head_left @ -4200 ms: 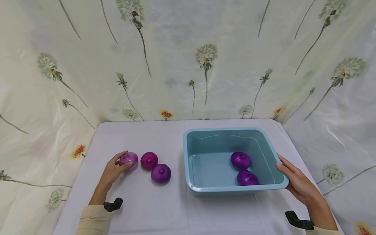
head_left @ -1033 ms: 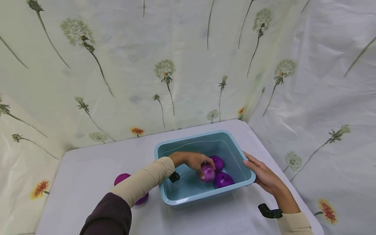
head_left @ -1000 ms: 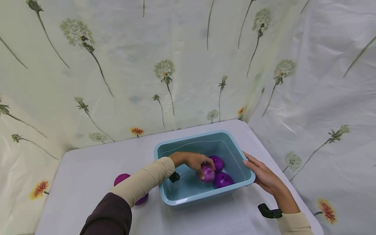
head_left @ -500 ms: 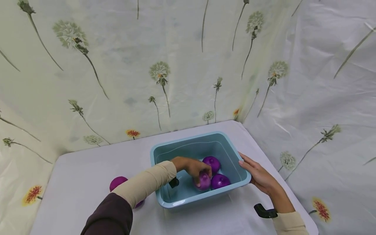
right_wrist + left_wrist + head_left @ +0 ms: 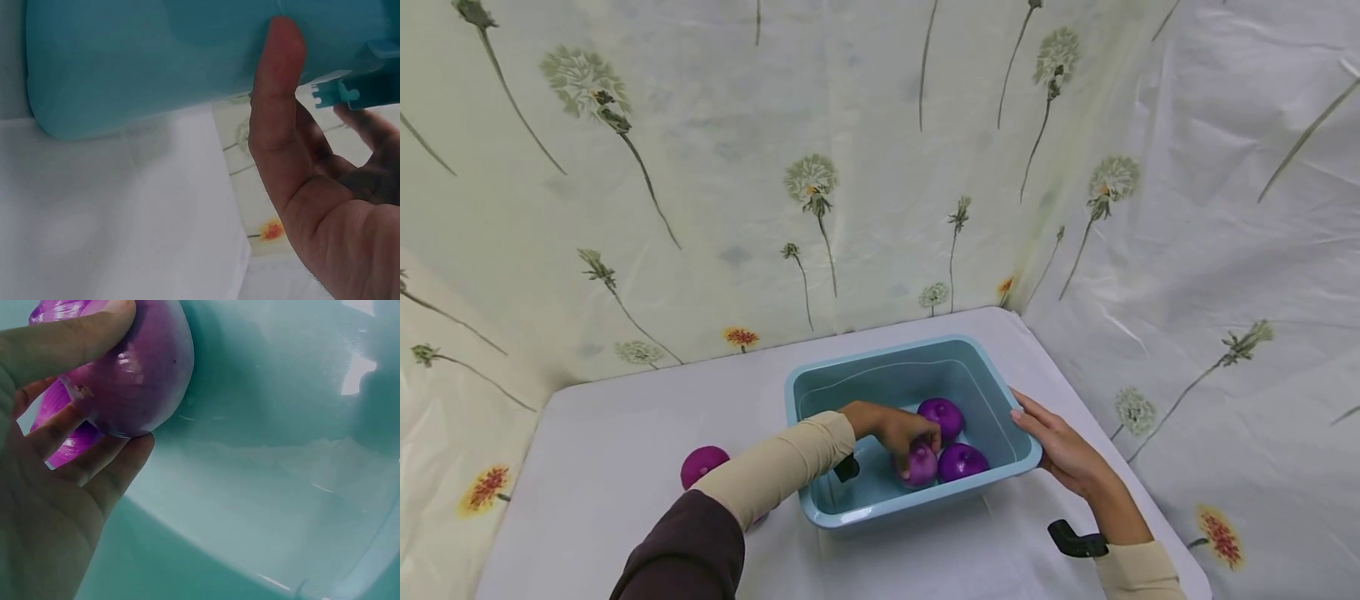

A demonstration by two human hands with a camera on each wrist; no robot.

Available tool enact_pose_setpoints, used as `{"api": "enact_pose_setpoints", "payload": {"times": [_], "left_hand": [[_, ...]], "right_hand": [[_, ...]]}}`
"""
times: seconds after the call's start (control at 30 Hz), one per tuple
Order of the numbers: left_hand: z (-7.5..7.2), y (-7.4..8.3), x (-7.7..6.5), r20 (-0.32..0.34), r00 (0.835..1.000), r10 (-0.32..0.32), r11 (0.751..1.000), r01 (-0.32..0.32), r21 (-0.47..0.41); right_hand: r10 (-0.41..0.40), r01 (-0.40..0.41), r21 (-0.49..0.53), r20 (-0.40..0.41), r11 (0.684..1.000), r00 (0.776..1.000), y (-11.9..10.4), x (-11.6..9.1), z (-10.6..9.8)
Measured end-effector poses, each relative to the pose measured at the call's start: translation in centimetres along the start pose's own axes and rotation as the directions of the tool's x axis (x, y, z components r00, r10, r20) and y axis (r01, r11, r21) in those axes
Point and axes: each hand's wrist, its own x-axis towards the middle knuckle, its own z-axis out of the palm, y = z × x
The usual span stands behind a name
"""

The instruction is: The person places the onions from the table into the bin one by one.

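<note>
Inside the blue plastic basin (image 5: 917,502), my left hand (image 5: 904,429) holds a light purple onion (image 5: 922,467) low, near the floor. In the left wrist view its thumb lies over the onion (image 5: 147,375) and the fingers come round from below. Two darker purple onions (image 5: 943,417) (image 5: 964,462) sit just right of it in the basin. My right hand (image 5: 1063,450) grips the basin's right rim; the right wrist view shows its thumb (image 5: 278,87) against the basin wall (image 5: 144,69), the other fingers partly hidden behind.
On the white-covered table (image 5: 617,442), a magenta onion (image 5: 703,465) lies left of the basin. Another onion (image 5: 762,518) beside it is mostly hidden by my left sleeve (image 5: 775,467). A flower-printed sheet (image 5: 880,167) encloses the back and sides.
My left hand has carried the light purple onion from the table into the basin, then shifted it slightly back from the other two. My right hand keeps its grip on the rim.
</note>
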Motion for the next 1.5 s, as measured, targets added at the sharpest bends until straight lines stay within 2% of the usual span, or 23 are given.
{"api": "enact_pose_setpoints", "payload": {"times": [0.4,0.5,0.7,0.83,0.93,1.07,1.17,1.23,1.3,1.4,1.5], "left_hand": [[0.0,0.3,-0.6,-0.008,1.0,-0.012,1.0,0.012,0.005],[-0.3,0.8,-0.9,-0.029,1.0,0.001,0.999,0.0,0.044],[-1.1,1.1,-2.9,-0.084,0.995,0.055,0.995,-0.048,0.086],[-2.6,1.6,-5.5,-0.171,0.979,0.106,0.992,-0.093,0.082],[-3.8,1.9,-8.0,-0.259,0.956,0.139,0.989,-0.122,0.078],[-4.7,1.4,-11.7,-0.382,0.907,0.179,0.983,-0.145,0.117],[-4.8,0.5,-14.8,-0.468,0.868,0.167,0.985,-0.124,0.122],[-4.7,-0.2,-16.8,-0.522,0.841,0.139,0.99,-0.109,0.089],[-4.3,-1.0,-18.5,-0.578,0.81,0.1,0.994,-0.104,0.026],[-3.3,-2.3,-20.9,-0.661,0.749,0.029,0.995,-0.085,-0.052],[-1.8,-3.9,-23.3,-0.722,0.691,-0.038,0.992,-0.06,-0.11]], "right_hand": [[0.01,-0.01,-0.008,-0.002,1.0,1.0,-0.2,0.0,0.2],[0.01,-0.01,-0.009,-0.003,1.0,1.0,-0.2,0.0,0.0],[0.004,-0.004,-0.032,0.014,0.999,1.0,-0.2,0.2,0.3],[-0.01,0.011,-0.052,0.009,0.999,1.0,-0.3,0.4,0.3],[-0.012,0.011,-0.062,-0.005,0.998,1.0,-0.2,0.4,0.3],[0.002,-0.003,-0.068,-0.009,0.998,1.0,-0.1,0.4,0.3],[0.003,-0.002,-0.076,0.003,0.997,1.0,-0.2,0.4,0.5],[0.002,-0.001,-0.083,0.007,0.997,1.0,-0.4,0.5,0.5],[0.001,0.0,-0.088,0.009,0.996,1.0,-0.6,0.5,0.4],[0.005,-0.003,-0.094,0.016,0.996,1.0,-0.7,0.5,0.5],[0.011,-0.009,-0.096,0.021,0.995,1.0,-0.6,0.7,0.7]]}}
